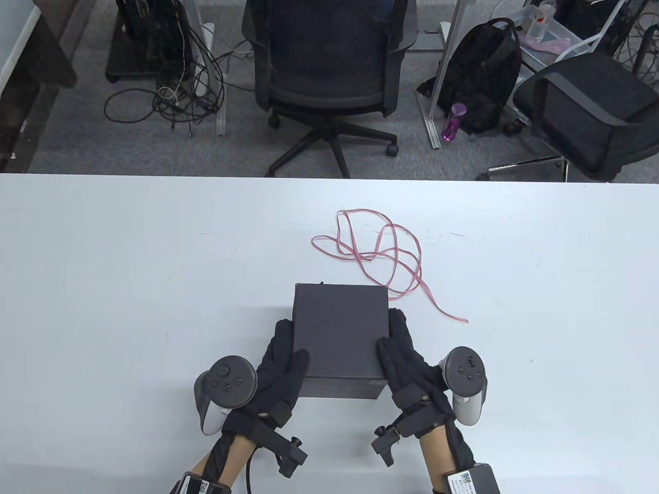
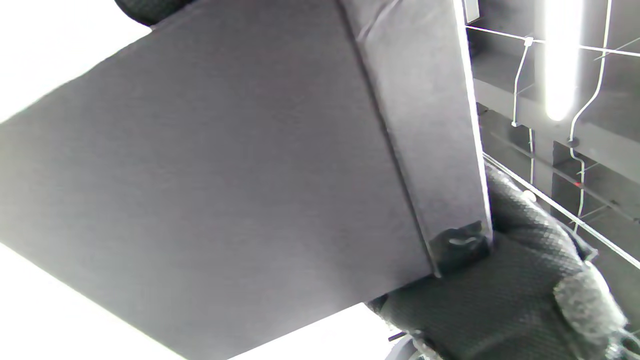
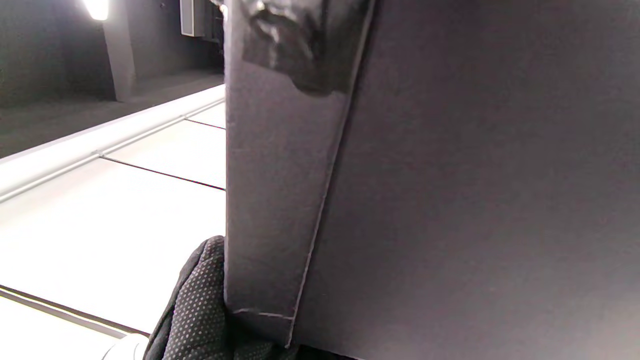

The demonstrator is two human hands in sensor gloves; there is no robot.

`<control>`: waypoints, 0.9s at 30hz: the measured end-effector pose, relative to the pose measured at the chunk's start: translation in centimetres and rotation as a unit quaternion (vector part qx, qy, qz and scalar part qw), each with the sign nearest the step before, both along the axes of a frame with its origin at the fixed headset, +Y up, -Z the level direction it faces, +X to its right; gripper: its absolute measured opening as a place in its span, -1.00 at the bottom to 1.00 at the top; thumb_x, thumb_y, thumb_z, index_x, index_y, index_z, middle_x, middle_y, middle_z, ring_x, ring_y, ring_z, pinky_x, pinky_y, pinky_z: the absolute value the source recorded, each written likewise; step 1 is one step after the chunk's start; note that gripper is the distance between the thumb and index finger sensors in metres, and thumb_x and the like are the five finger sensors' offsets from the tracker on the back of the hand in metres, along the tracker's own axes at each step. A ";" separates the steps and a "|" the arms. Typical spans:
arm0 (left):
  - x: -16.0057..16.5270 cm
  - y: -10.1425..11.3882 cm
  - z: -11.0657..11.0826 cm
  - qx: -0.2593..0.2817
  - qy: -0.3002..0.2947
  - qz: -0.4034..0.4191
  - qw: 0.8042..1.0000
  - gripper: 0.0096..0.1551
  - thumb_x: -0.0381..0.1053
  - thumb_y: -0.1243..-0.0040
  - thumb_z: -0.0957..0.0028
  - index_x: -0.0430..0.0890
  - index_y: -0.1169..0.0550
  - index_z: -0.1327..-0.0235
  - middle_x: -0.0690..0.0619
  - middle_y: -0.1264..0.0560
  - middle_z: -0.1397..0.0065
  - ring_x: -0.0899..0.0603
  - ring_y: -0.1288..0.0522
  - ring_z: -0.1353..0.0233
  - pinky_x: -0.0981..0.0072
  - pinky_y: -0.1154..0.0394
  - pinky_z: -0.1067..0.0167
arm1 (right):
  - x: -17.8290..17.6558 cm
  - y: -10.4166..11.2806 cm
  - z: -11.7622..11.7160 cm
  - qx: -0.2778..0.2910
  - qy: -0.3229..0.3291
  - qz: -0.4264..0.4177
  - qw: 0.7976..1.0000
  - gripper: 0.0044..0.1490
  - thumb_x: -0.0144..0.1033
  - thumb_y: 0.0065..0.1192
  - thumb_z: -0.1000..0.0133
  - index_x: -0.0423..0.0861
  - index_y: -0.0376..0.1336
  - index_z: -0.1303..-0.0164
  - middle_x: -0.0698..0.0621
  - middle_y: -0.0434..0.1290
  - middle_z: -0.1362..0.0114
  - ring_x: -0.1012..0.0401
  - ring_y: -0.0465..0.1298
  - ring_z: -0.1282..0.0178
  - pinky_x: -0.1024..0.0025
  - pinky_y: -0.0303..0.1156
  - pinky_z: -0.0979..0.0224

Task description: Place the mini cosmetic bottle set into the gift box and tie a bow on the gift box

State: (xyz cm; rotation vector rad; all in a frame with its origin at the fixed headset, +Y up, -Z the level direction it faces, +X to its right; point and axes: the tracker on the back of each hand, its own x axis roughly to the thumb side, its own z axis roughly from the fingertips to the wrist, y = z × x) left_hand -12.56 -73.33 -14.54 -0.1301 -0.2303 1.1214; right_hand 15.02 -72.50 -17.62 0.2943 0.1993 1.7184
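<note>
A closed black gift box [image 1: 340, 329] stands on the white table [image 1: 128, 267] near the front edge. My left hand [image 1: 288, 345] holds its left side, fingers along the wall and thumb over the lid. My right hand [image 1: 394, 334] grips the right side the same way. The box [image 2: 225, 175] fills the left wrist view, and the box [image 3: 450, 200] fills most of the right wrist view too, with a gloved finger [image 3: 200, 310] at its corner. A thin pink ribbon [image 1: 391, 252] lies loose in tangled loops just beyond the box. No cosmetic bottles are visible.
Beyond the table's far edge stand a black office chair [image 1: 329, 67], a second chair [image 1: 587, 108] at the right, a black backpack [image 1: 479, 77] and floor cables [image 1: 175, 92].
</note>
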 end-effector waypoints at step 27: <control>0.5 -1.7 0.3 -0.028 0.009 -0.030 0.999 -0.01 0.30 0.41 -0.33 -0.41 0.21 -0.64 -0.55 0.02 -0.62 -0.57 -0.23 -0.46 -0.31 -0.35 -0.37 | -0.4 -1.3 -0.3 -0.023 0.019 0.039 0.999 -0.09 -0.31 -0.35 -0.41 -0.52 -0.54 -0.61 -0.74 -0.38 -0.56 -0.58 -0.22 -0.39 -0.58 -0.07 -0.33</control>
